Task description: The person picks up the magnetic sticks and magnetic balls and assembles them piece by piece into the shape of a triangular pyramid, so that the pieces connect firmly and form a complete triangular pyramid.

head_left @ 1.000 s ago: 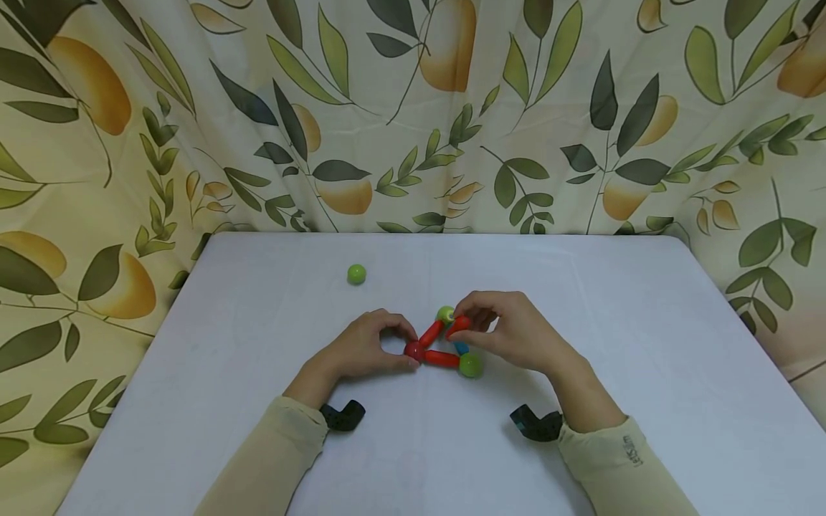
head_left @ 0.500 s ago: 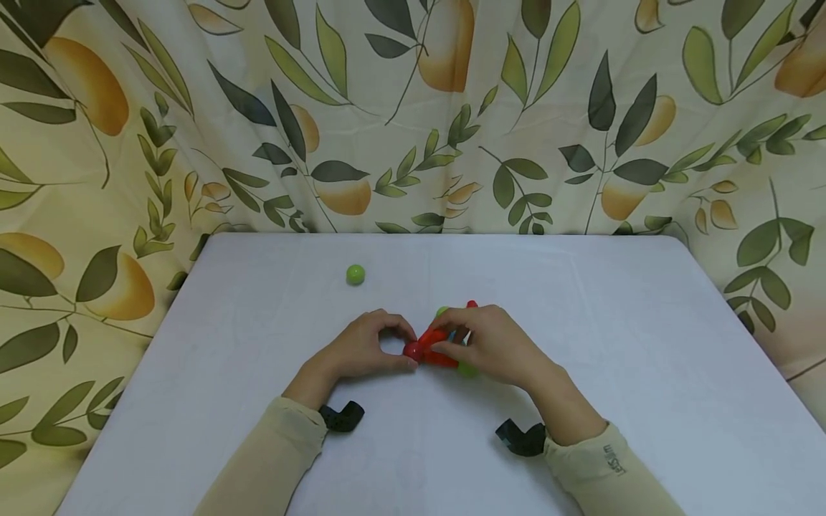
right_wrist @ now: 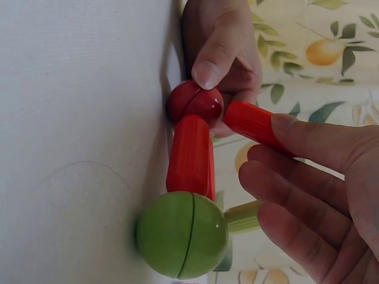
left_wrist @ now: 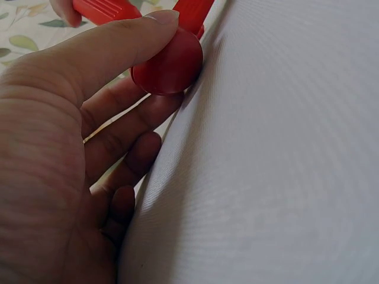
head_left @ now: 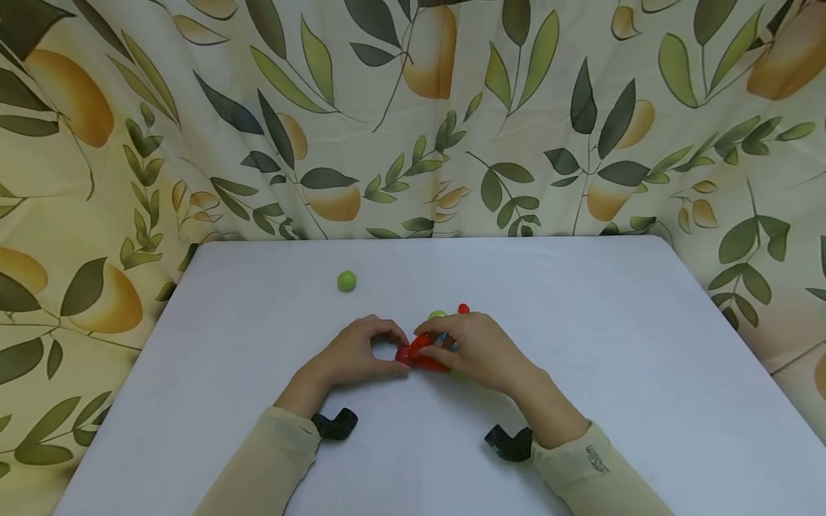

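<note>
My left hand (head_left: pixel 355 351) pinches a red ball (right_wrist: pixel 195 102) between thumb and fingers, low over the white tabletop. Two red sticks run from that ball; the nearer stick (right_wrist: pixel 188 154) ends at a green ball (right_wrist: pixel 182 235). A yellow-green stick (right_wrist: pixel 243 217) sticks out from this green ball. Between thumb and fingers, my right hand (head_left: pixel 480 351) holds a separate red stick (right_wrist: pixel 254 125), its tip close to the red ball but apart from it. Behind the right hand a second green ball (head_left: pixel 437 314) and a blue stick (head_left: pixel 444 340) are partly hidden.
A loose green ball (head_left: pixel 346 281) lies toward the back left of the white table (head_left: pixel 568 301). Past the right hand a red tip (head_left: pixel 463 308) shows. A leaf-and-fruit patterned curtain (head_left: pixel 413 122) hangs behind the table's far edge.
My right hand has moved left with the red stick, from over the joined pieces to beside the red ball. The left hand keeps its hold. The head view has shifted slightly.
</note>
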`<state>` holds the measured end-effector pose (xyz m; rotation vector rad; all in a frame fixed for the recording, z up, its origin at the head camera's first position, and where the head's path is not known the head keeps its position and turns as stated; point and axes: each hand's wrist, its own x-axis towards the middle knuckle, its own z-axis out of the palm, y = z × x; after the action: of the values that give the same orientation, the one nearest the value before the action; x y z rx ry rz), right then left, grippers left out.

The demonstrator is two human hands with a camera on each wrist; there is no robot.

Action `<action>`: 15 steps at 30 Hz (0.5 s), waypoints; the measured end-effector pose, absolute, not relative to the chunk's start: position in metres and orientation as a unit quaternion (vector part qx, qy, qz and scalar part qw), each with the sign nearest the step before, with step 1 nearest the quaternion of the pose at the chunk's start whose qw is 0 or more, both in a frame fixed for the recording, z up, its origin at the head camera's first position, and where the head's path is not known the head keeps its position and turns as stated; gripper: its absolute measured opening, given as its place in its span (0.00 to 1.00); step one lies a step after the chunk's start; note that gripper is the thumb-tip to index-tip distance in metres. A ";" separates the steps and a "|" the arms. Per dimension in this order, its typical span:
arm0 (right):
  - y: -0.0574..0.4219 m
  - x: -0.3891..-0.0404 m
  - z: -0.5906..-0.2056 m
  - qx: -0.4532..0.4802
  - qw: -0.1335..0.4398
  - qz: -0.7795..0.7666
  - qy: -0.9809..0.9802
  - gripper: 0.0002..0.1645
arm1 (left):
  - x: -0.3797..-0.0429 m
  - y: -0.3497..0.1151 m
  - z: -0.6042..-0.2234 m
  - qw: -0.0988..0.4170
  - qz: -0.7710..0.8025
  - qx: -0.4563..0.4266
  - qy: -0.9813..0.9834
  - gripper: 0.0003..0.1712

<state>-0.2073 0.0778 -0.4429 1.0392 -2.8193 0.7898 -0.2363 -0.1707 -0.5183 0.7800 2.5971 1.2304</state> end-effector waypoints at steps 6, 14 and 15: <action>0.075 -0.207 -0.445 0.334 0.031 0.249 -0.909 0.16 | -0.236 -0.171 -0.519 0.075 0.413 0.269 0.867 0.18; 0.075 -0.208 -0.445 0.331 0.029 0.242 -0.912 0.17 | -0.237 -0.172 -0.519 0.079 0.418 0.268 0.865 0.18; 0.075 -0.208 -0.445 0.330 0.029 0.240 -0.912 0.18 | -0.236 -0.172 -0.519 0.079 0.417 0.267 0.865 0.18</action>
<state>-0.2075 0.0745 -0.4446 1.0184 -2.8150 0.7406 -0.2363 -0.1724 -0.5191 0.7983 2.5901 1.2481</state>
